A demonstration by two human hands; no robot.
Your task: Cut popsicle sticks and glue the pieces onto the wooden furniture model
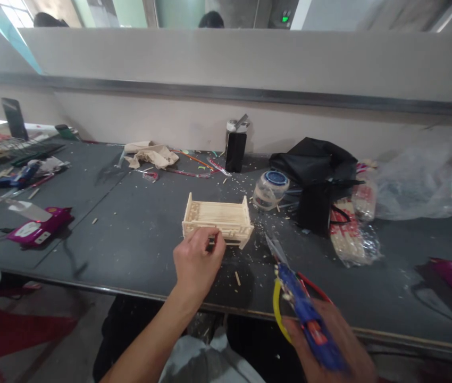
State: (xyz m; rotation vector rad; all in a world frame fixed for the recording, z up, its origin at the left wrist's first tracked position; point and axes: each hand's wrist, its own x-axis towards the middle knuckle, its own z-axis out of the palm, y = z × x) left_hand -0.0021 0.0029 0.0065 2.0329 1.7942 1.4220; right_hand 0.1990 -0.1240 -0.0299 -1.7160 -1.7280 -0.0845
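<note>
Dark tabletop (130, 229) below a pale partition (226, 64), scraps scattered about.

Left forearm (152, 340): slanting up and inward from the lower edge, bare
Left hand (197, 259): back upward, fingers curled, thumb bent in close
Right hand (329, 338): lower and nearer the body, fingers wrapped in a grip, motion-blurred

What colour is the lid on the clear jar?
The lid is blue with a paler rim, best seen in the head view.
</note>
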